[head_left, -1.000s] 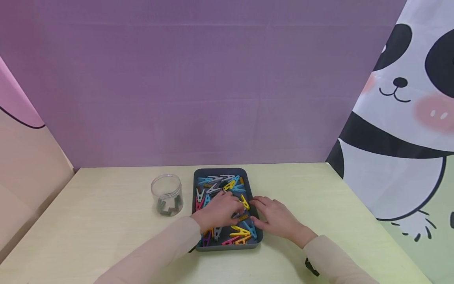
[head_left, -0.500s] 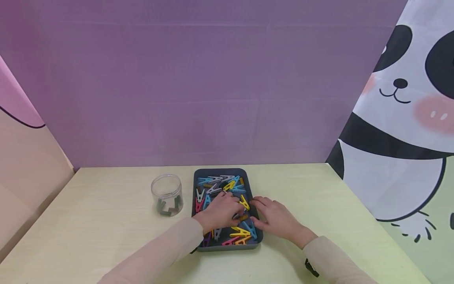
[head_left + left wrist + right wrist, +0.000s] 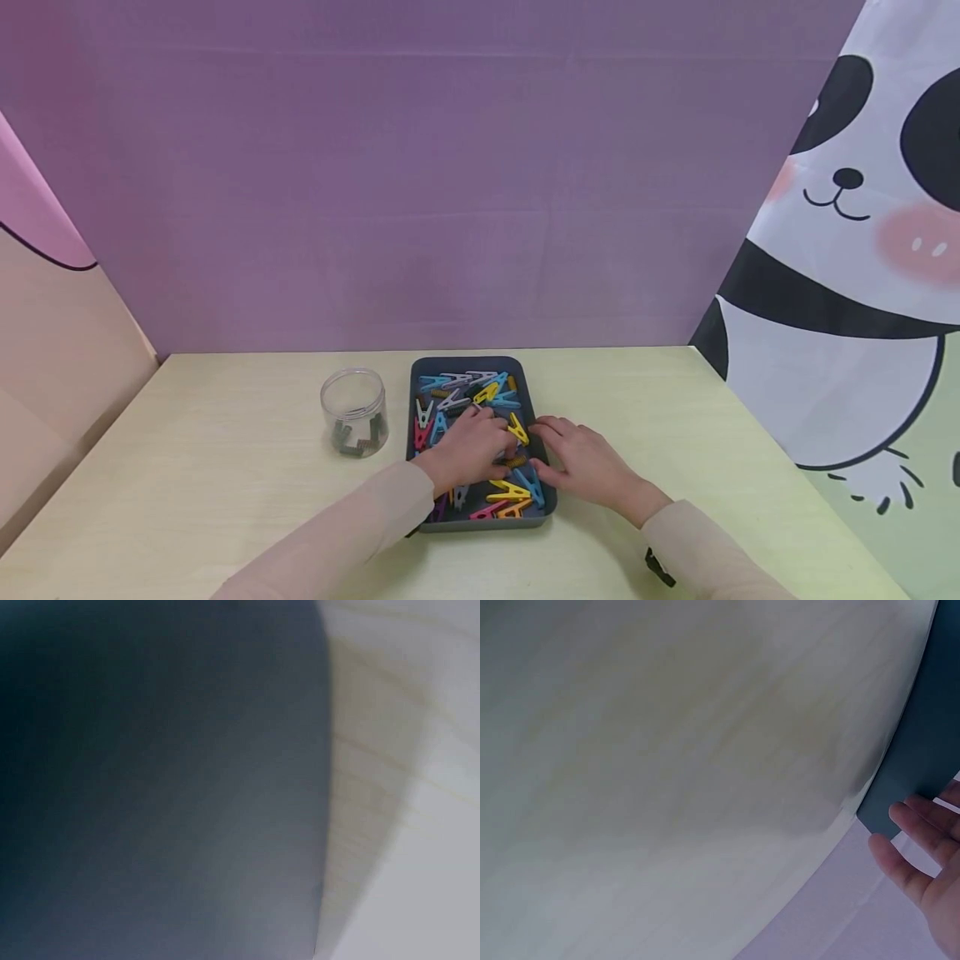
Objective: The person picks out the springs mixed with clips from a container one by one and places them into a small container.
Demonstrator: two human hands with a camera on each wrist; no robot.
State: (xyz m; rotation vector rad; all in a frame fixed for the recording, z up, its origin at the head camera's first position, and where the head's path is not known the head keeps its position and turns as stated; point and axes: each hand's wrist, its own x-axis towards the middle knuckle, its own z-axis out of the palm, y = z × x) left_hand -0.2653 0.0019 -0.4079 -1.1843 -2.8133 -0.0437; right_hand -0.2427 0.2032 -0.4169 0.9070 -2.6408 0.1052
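Note:
A dark grey tray (image 3: pixel 480 526) holds several plastic clothespins in blue, yellow, pink, grey and orange, such as a yellow clothespin (image 3: pixel 517 429), along with coiled springs such as a gold spring (image 3: pixel 515 461). My left hand (image 3: pixel 471 448) reaches down into the middle of the tray, its fingers bent among the clothespins. Whether it pinches anything is hidden by the hand. On the tray's right rim rest the relaxed fingers of my right hand (image 3: pixel 581 462). The right wrist view shows those fingers (image 3: pixel 911 870) against the tray's outer wall (image 3: pixel 922 727). In the left wrist view, the tray wall (image 3: pixel 225 795) fills much of the picture.
Left of the tray stands a clear round jar (image 3: pixel 352 412) without a lid, with a few dark coils at its bottom. Both stand on a pale wooden table (image 3: pixel 225 467). Behind it hangs a purple backdrop (image 3: pixel 420 183), with a panda print (image 3: pixel 847 250) at right.
My left wrist and forearm have shifted slightly to the right, while the left fingers stay at nearly the same place in the tray. My right hand has not moved.

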